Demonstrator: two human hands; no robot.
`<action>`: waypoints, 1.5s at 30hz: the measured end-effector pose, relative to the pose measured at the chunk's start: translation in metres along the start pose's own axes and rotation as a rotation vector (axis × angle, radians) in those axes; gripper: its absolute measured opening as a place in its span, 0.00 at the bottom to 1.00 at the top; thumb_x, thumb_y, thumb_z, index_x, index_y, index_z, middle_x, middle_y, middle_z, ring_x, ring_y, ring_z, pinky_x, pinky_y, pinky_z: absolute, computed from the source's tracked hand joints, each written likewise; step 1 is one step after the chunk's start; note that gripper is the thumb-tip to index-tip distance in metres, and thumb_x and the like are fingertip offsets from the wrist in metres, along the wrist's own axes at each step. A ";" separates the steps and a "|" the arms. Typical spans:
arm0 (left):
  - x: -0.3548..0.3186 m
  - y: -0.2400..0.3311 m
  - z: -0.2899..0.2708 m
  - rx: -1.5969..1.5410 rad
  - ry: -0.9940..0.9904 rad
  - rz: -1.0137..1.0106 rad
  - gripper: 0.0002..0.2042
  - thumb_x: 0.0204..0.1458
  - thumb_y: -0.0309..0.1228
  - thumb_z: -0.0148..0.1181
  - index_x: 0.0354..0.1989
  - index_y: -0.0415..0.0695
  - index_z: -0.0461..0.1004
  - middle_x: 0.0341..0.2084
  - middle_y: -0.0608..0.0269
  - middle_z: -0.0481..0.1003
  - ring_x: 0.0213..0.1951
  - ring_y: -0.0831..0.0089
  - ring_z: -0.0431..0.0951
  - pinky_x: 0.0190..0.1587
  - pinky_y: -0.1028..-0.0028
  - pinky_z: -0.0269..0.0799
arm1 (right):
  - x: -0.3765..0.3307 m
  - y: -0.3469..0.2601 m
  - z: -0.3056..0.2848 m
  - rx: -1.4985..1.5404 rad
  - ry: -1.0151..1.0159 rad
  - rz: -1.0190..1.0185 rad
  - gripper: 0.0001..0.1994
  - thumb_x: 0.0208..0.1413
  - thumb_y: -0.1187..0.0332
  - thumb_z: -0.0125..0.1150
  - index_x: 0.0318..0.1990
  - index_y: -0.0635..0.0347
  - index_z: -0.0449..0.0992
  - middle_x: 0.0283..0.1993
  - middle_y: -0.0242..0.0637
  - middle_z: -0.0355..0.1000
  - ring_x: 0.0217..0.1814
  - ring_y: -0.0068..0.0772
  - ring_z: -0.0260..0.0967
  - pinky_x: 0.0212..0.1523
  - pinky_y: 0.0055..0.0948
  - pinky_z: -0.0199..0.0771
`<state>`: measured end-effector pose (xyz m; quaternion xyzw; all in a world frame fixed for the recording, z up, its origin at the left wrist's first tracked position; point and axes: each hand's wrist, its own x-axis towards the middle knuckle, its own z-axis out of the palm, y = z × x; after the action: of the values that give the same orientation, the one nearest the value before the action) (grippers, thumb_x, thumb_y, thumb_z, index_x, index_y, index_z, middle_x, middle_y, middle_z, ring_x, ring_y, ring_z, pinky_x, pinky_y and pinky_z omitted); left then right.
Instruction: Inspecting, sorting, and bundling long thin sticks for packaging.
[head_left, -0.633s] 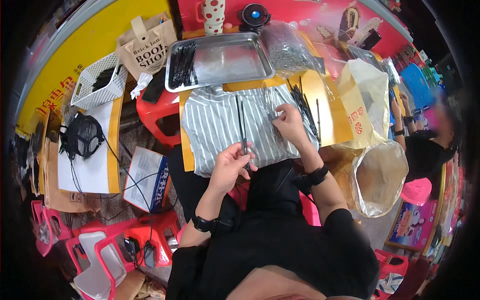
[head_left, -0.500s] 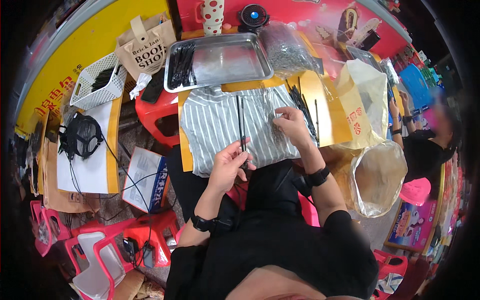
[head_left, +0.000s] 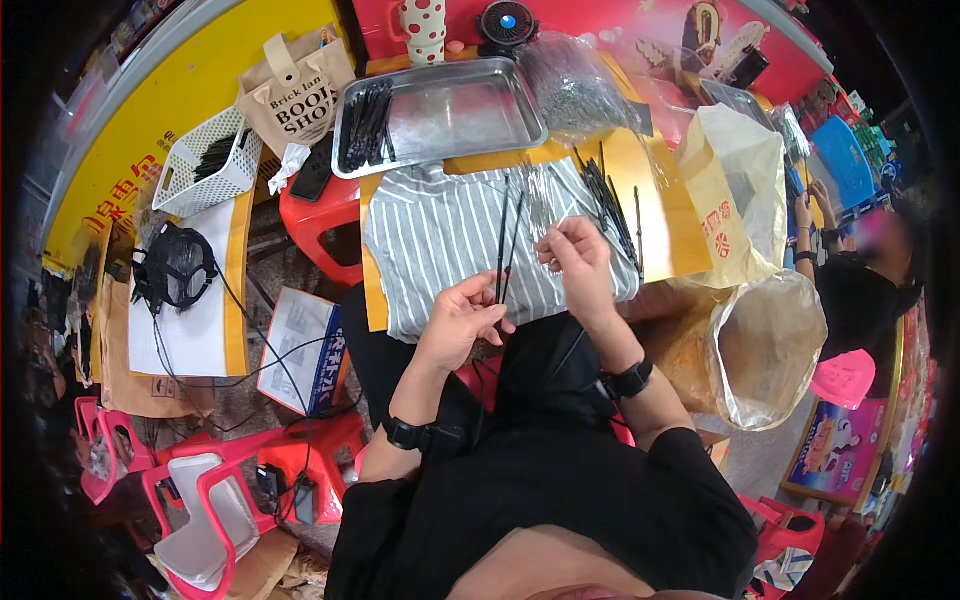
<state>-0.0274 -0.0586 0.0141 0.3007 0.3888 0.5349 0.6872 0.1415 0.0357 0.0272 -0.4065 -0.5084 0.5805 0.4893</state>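
Note:
My left hand (head_left: 462, 322) is closed, pinching two thin black rods (head_left: 507, 235) that stand up from its fingers and spread apart in a narrow V. Close by on the right, my right hand (head_left: 582, 262) has its thumb and fingertips pressed together; whatever is between them is too small to make out. Several thin, shiny, wire-like strands (head_left: 541, 190) lie just beyond those fingertips. Both hands are over a folded grey-and-white striped cloth (head_left: 425, 225). More black rods (head_left: 603, 200) lie at the cloth's right edge.
A steel tray (head_left: 470, 160) with black rods in its left end stands behind the cloth, beside a clear plastic bag (head_left: 577, 90) of small pieces. Left are a white basket (head_left: 185, 185) and a red stool (head_left: 310, 225). An open sack (head_left: 765, 350) stands right; another person (head_left: 870, 290) is beyond.
My right hand has shifted slightly left, nearer the left hand, with its fingers drawn together. The rods in my left hand have fanned apart and lean more to the right.

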 end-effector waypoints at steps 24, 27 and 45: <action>-0.009 0.000 -0.011 -0.040 -0.006 0.066 0.23 0.46 0.11 0.57 0.53 0.33 0.68 0.30 0.62 0.73 0.31 0.68 0.80 0.32 0.79 0.78 | -0.024 0.012 0.020 0.464 0.071 0.112 0.08 0.59 0.72 0.52 0.44 0.59 0.66 0.30 0.36 0.72 0.28 0.22 0.68 0.30 0.20 0.66; -0.008 -0.001 -0.013 -0.029 -0.020 0.069 0.26 0.45 0.12 0.58 0.56 0.33 0.65 0.31 0.62 0.73 0.31 0.68 0.80 0.32 0.78 0.78 | -0.018 0.009 0.018 0.506 0.052 0.133 0.08 0.58 0.73 0.52 0.44 0.60 0.67 0.31 0.36 0.72 0.28 0.23 0.68 0.30 0.21 0.66; -0.014 0.006 -0.006 0.083 -0.068 0.052 0.33 0.45 0.11 0.57 0.63 0.37 0.58 0.38 0.60 0.72 0.35 0.69 0.80 0.33 0.79 0.76 | -0.031 0.023 0.031 0.465 0.025 0.261 0.08 0.59 0.71 0.55 0.44 0.61 0.67 0.29 0.35 0.70 0.26 0.24 0.67 0.28 0.22 0.67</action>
<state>-0.0374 -0.0709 0.0192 0.3571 0.3790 0.5254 0.6729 0.1139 -0.0008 0.0085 -0.3523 -0.2987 0.7347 0.4968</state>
